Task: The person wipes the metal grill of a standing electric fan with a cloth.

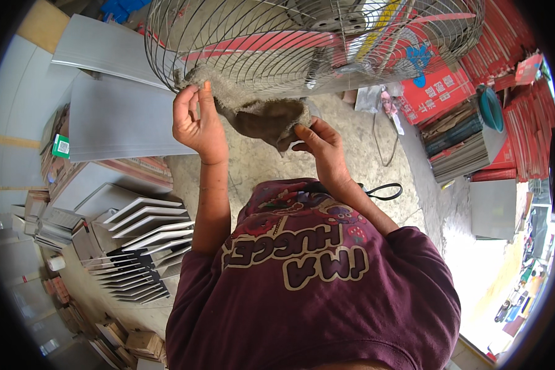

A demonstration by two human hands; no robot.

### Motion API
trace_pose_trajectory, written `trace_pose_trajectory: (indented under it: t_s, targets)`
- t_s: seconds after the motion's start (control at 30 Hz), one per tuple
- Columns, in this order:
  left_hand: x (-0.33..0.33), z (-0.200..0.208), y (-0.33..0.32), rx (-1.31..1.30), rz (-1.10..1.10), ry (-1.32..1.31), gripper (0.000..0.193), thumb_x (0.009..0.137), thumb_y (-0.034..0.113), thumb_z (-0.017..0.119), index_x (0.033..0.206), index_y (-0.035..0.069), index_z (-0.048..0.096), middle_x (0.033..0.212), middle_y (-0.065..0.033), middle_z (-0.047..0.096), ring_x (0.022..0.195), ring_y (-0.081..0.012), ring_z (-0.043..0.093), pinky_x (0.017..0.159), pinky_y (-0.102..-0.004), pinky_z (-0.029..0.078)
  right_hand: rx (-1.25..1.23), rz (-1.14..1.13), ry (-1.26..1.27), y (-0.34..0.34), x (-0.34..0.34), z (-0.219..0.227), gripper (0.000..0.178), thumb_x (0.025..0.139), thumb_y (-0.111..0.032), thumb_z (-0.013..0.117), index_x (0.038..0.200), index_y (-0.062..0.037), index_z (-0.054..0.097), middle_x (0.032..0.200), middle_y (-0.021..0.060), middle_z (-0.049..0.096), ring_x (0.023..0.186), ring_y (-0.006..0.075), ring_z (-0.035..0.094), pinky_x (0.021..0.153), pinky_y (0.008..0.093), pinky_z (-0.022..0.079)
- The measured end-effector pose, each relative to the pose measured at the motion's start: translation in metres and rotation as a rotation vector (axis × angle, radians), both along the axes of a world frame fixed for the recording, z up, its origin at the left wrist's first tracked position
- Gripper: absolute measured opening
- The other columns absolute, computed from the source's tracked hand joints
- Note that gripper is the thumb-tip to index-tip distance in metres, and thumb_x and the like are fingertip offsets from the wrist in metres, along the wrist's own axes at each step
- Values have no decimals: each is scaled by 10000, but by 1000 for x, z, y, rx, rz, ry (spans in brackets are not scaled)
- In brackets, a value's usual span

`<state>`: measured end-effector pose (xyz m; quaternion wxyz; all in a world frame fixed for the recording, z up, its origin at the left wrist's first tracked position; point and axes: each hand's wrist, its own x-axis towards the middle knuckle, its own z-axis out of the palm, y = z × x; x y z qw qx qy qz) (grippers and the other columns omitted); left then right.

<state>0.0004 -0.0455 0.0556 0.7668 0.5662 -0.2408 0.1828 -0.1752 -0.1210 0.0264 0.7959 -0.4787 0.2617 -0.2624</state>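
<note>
Both hands are raised in front of the person's chest and share one thing — a dirty grey-brown cloth (253, 108) that is pressed up against the lower rim of a round wire fan guard (240, 55); the left hand (197, 120) is curled shut, thumb and fingertips pinching the cloth's left end right at the wires, while the right hand (320, 145) grips the darker, bunched right end, its fingers folded around the fabric just under the guard's edge; the cloth sags a little between the two hands and lies along the curve of the cage, touching it. Behind the wires the red fan blades (271, 43) show, and the grey hub (327, 15) sits near the top of the view. The person wears a maroon shirt (314, 296) with pale lettering, which fills the lower middle of the picture. To the left, well apart from the hands, grey sheet panels (117, 117) lie flat and a fanned stack of thin grey and white boards (142, 246) rests on the concrete floor (259, 163); to the right stand piles of red boxes (518, 105) and a red printed carton (438, 92) — a black loop of strap (385, 191) lies on the floor beside the right forearm.
</note>
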Motion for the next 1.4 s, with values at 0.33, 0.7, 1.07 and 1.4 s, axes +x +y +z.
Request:
trace_pose_trajectory:
  t_s: [0.33, 0.7, 1.07, 1.4]
  targets:
    - [4, -11, 0, 287, 173, -414, 163, 695, -59, 639, 801, 19, 542, 769, -66, 560, 674, -188, 525, 613, -272, 441, 0, 4, -29, -5, 4, -2, 140, 851, -141, 538, 940, -39, 571, 870, 0, 597, 790, 85, 554, 691, 240, 466]
    - [16, -64, 5, 289, 27, -40, 101, 741, -56, 610, 798, -19, 535, 755, -38, 563, 680, -83, 521, 640, -217, 443, 0, -15, -20, -5, 3, 0, 156, 851, -143, 538, 951, -29, 571, 869, 5, 599, 784, 85, 555, 685, 243, 469]
    - [-6, -15, -4, 23, -87, 47, 118, 772, -31, 609, 866, -29, 538, 791, -28, 560, 714, -71, 500, 655, -200, 434, 6, -106, -42, -12, -3, -4, 170, 858, -182, 537, 947, -41, 568, 853, -3, 595, 785, 80, 558, 679, 246, 467]
    - [5, -43, -9, 64, -70, 45, 133, 762, -46, 611, 810, -3, 494, 765, -15, 526, 672, -60, 477, 640, -195, 423, 4, -98, -52, -11, -10, 0, 161, 860, -186, 533, 910, -37, 566, 845, 6, 595, 772, 84, 556, 676, 239, 462]
